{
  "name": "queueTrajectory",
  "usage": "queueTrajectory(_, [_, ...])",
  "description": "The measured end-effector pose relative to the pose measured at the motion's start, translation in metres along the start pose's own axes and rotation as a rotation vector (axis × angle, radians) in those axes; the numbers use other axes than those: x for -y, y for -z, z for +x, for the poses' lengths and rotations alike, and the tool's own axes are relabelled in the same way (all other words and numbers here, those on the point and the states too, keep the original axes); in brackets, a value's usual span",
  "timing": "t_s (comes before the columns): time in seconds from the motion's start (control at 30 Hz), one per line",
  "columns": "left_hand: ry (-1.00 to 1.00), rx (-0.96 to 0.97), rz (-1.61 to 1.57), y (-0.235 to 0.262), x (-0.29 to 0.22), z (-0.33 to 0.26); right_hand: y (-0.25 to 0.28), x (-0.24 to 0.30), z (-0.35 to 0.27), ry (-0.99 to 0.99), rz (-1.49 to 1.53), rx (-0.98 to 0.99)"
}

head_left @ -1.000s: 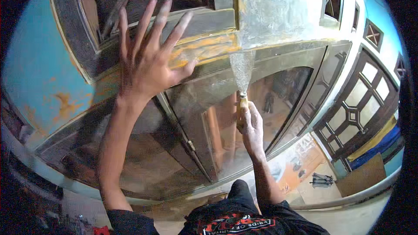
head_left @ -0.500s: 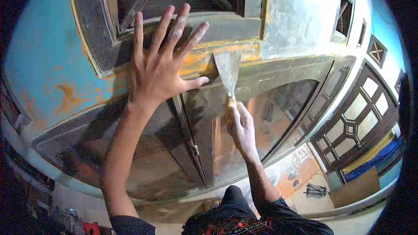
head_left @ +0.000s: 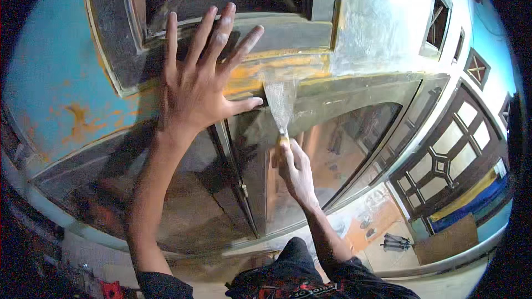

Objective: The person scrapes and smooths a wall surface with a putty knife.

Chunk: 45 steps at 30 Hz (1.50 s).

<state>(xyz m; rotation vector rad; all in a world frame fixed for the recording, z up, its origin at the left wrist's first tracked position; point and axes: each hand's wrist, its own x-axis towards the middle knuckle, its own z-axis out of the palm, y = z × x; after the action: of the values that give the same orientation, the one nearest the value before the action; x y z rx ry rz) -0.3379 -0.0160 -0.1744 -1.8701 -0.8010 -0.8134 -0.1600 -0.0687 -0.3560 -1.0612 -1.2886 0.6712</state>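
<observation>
My left hand point(head_left: 194, 88) is spread wide with its fingers pointing up, over the lower edge of a dark wooden window frame point(head_left: 282, 36) and the strip of wall under it. It holds nothing; whether the whole palm presses on the surface is hidden. In my right hand point(head_left: 299, 176) is a putty knife point(head_left: 281, 105), gripped by its handle with the blade up. The wide blade lies at the lower edge of the orange-patched wall strip point(head_left: 310, 66), over the top of a dusty wooden frame point(head_left: 354, 97) with glass below.
Blue wall with orange bare patches point(head_left: 80, 122) spreads at the left, and pale scraped wall point(head_left: 382, 27) at the right. A dark panelled door point(head_left: 440, 160) stands further right. Beside it a brown board point(head_left: 446, 241) leans low down, near a dark object point(head_left: 396, 242) on the floor.
The putty knife has come down and slightly left in my right hand, its blade dropping from the orange strip toward the wooden frame. My left hand stays spread in nearly the same place.
</observation>
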Motion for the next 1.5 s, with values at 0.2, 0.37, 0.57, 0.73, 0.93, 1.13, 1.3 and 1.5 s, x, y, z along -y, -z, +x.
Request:
queueTrajectory(0.2, [0.003,-0.033,-0.030,-0.001,0.002,-0.001,0.013,0.027,0.001,-0.073,-0.047,0.000])
queueTrajectory(0.37, [0.022,-0.010,-0.024,0.005,0.001,0.000,0.005,0.028,0.001,0.012,-0.005,-0.014])
queueTrajectory(0.57, [0.033,0.002,-0.057,0.008,-0.001,0.002,-0.003,-0.010,0.009,0.132,-0.003,-0.031])
queueTrajectory(0.73, [0.025,-0.013,-0.047,0.008,-0.001,0.001,0.018,-0.010,0.016,0.170,0.050,0.032])
queueTrajectory(0.93, [0.019,-0.020,-0.047,0.009,-0.004,0.003,0.035,-0.017,0.036,0.247,0.024,0.020])
queueTrajectory(1.13, [0.033,-0.003,-0.019,0.015,-0.003,0.004,0.018,-0.002,0.018,0.060,0.017,-0.022])
queueTrajectory(1.3, [0.033,0.022,-0.036,0.008,-0.005,0.002,0.011,0.005,0.011,0.146,0.009,-0.203])
queueTrajectory(1.5, [0.021,-0.030,-0.051,0.006,-0.004,0.001,0.001,-0.004,0.014,0.185,0.115,-0.221])
